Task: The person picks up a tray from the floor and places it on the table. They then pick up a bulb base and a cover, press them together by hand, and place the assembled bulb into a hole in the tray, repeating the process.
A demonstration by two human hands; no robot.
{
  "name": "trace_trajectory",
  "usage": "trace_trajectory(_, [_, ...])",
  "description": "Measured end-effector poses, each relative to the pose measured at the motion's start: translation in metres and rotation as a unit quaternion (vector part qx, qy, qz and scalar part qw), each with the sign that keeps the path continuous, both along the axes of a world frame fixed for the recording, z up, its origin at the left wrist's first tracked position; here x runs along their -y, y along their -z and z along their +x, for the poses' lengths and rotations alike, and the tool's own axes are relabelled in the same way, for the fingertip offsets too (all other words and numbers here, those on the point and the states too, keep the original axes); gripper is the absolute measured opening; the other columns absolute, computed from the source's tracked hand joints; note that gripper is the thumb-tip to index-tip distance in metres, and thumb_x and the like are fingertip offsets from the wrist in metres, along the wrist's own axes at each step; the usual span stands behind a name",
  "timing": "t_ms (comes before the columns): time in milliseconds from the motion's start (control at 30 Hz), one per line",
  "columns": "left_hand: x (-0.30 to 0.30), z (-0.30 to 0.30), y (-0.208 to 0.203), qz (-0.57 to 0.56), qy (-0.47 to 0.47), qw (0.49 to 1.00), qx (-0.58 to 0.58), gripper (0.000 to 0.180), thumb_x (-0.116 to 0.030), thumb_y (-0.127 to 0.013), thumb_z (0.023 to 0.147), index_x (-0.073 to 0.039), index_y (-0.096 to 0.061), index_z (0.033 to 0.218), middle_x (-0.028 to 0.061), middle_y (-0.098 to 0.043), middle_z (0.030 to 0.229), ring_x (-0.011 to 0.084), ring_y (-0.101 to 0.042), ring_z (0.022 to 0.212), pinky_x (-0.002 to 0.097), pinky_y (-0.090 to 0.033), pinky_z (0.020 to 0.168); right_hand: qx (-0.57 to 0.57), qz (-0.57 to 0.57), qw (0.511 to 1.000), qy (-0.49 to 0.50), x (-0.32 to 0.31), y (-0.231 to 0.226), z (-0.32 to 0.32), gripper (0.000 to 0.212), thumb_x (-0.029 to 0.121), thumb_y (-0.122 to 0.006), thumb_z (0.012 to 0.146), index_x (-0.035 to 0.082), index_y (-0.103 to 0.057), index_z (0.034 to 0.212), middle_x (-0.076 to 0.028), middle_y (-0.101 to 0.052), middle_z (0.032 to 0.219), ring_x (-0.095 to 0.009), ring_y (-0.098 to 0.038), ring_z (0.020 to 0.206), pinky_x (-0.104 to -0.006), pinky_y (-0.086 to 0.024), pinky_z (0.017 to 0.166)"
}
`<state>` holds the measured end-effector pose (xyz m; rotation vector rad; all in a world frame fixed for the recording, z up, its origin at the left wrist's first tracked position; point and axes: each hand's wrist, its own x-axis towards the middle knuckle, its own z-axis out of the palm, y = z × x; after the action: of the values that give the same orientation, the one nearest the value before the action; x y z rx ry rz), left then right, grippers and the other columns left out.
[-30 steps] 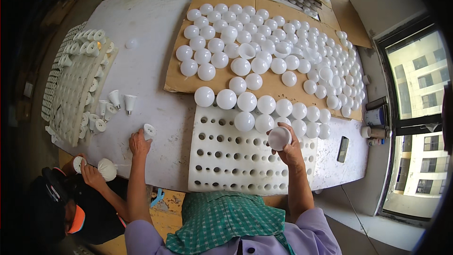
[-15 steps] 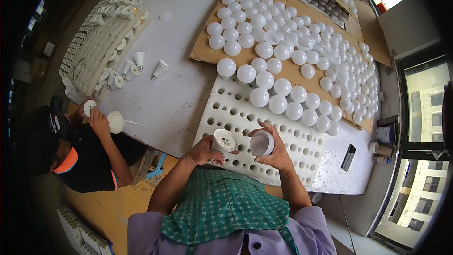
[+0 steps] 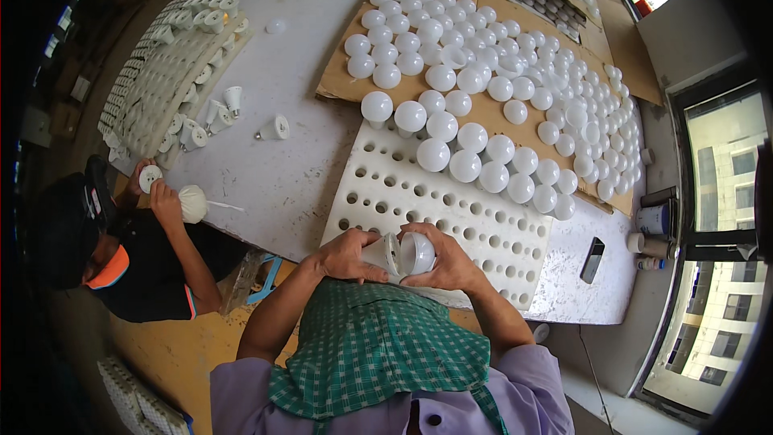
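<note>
My left hand (image 3: 348,257) is closed round a white LED bulb base (image 3: 378,255), its wide end turned to the right. In my right hand (image 3: 448,260) I grip a white dome bulb cover (image 3: 416,253), its rim facing the base. The two parts meet at a slight angle, with a gap showing at the lower side. Both hands are above the near edge of a white foam tray (image 3: 378,163) with rows of round holes. Finished-looking round white bulbs (image 3: 433,155) stand along the tray's far side.
Many white domes lie on a cardboard sheet (image 3: 342,80) beyond the tray. A black phone (image 3: 593,260) lies at right. At left, a co-worker (image 3: 137,250) holds a bulb base beside a foam rack (image 3: 153,89); loose bulb bases (image 3: 274,128) lie near it.
My hands have brought the bulb base and dome cover together from apart. The base has tipped from facing up to facing right. The whole view has shifted slightly.
</note>
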<state>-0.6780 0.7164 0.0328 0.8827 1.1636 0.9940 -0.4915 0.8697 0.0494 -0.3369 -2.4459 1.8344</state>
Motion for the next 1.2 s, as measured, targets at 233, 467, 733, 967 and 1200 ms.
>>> trace_trajectory(233, [0.001,0.0,-0.003,-0.027,0.029,0.995,-0.097,0.057,-0.033,-0.083,0.066,0.008,-0.062,0.099,0.0123,-0.067,0.079,0.0122,-0.062,0.056,0.0252,-0.051,0.049,0.08,0.116,0.987,-0.074,0.009,-0.01,-0.008,0.089,0.031,-0.085,0.062,0.006,-0.037,0.132,-0.018,-0.053,0.121,-0.037,-0.055,0.109,-0.043,-0.047,0.091])
trace_trajectory(467, [0.001,0.0,-0.012,-0.018,0.046,0.988,-0.144,0.051,-0.03,-0.082,0.066,0.008,-0.064,0.094,0.0144,-0.066,0.074,0.0139,-0.062,0.055,0.0263,-0.051,0.05,-0.101,0.149,0.983,-0.033,0.021,0.0,-0.015,0.086,0.018,-0.084,0.06,0.004,-0.038,0.131,-0.019,-0.053,0.119,-0.037,-0.058,0.101,-0.0411,-0.049,0.086])
trace_trajectory(733, [-0.002,0.005,-0.02,0.021,0.056,0.99,-0.125,0.049,-0.033,-0.08,0.067,0.009,-0.065,0.089,0.015,-0.066,0.07,0.0155,-0.062,0.054,0.0275,-0.049,0.052,-0.194,0.062,0.978,0.032,0.035,0.019,-0.014,0.061,0.006,-0.079,0.053,0.005,-0.053,0.108,-0.014,-0.055,0.107,-0.028,-0.058,0.096,-0.0379,-0.046,0.085])
trace_trajectory(967, [-0.006,-0.002,-0.024,-0.052,0.067,0.992,-0.088,0.053,-0.037,-0.079,0.069,0.01,-0.064,0.089,0.014,-0.065,0.068,0.0158,-0.061,0.049,0.0265,-0.05,0.046,-0.19,0.023,0.981,0.023,0.029,0.016,-0.024,0.058,0.005,-0.077,0.052,0.007,-0.052,0.104,-0.013,-0.055,0.103,-0.027,-0.056,0.094,-0.0364,-0.046,0.082])
trace_trajectory(1200, [-0.015,-0.018,-0.006,-0.051,0.069,0.994,-0.071,0.057,-0.039,-0.08,0.069,0.012,-0.06,0.089,0.0141,-0.064,0.069,0.0154,-0.061,0.05,0.0259,-0.05,0.044,-0.149,0.066,0.985,0.058,0.025,0.024,-0.039,0.062,0.004,-0.076,0.052,0.006,-0.048,0.107,-0.014,-0.052,0.101,-0.03,-0.054,0.094,-0.0377,-0.047,0.081])
